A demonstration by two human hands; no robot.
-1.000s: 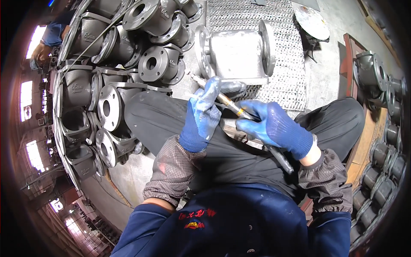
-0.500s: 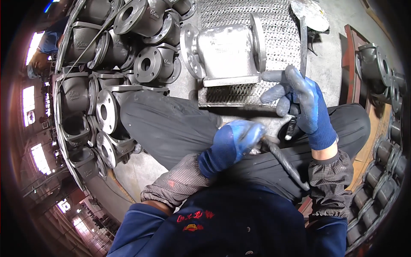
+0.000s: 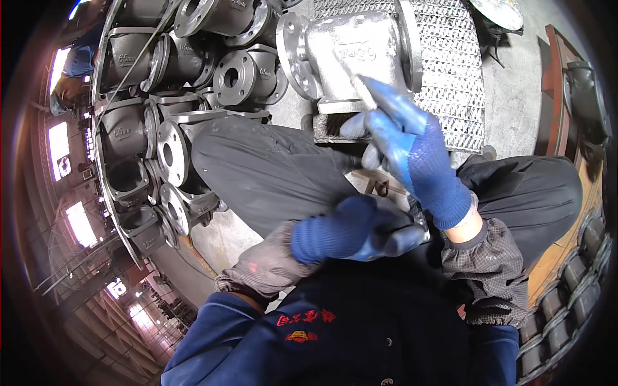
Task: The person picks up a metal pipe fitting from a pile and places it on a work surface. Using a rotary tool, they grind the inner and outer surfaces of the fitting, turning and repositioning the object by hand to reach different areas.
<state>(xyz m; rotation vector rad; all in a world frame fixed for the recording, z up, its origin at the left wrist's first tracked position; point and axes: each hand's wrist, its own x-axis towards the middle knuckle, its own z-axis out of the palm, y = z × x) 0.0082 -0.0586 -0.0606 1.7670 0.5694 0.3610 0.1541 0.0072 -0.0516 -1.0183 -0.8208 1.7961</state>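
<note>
My right hand (image 3: 412, 145), in a blue glove, is raised before the near side of a grey flanged pipe casting (image 3: 354, 51). A thin pale tool (image 3: 364, 92) shows at its fingers, overlapping the casting; a dark piece with a white tip (image 3: 418, 219) shows below the hand, and whether they join is hidden. Low over my lap, my left hand (image 3: 351, 231) has its gloved fingers curled together, partly blurred; what they hold, if anything, is hidden. The casting lies on a metal-mesh-topped stand (image 3: 450, 83) between my knees and beyond them.
Many similar grey castings (image 3: 235, 77) are stacked close by my left knee. More castings (image 3: 573, 270) stand along the right side, near a reddish-brown metal frame (image 3: 559, 96). A round pale-topped object (image 3: 499, 13) is at the far right. Another person (image 3: 71, 77) is at the far left.
My right hand has moved left across the casting's near edge, and the pale tool now shows. My left hand has shifted lower; the dark curved rod it held is no longer visible.
</note>
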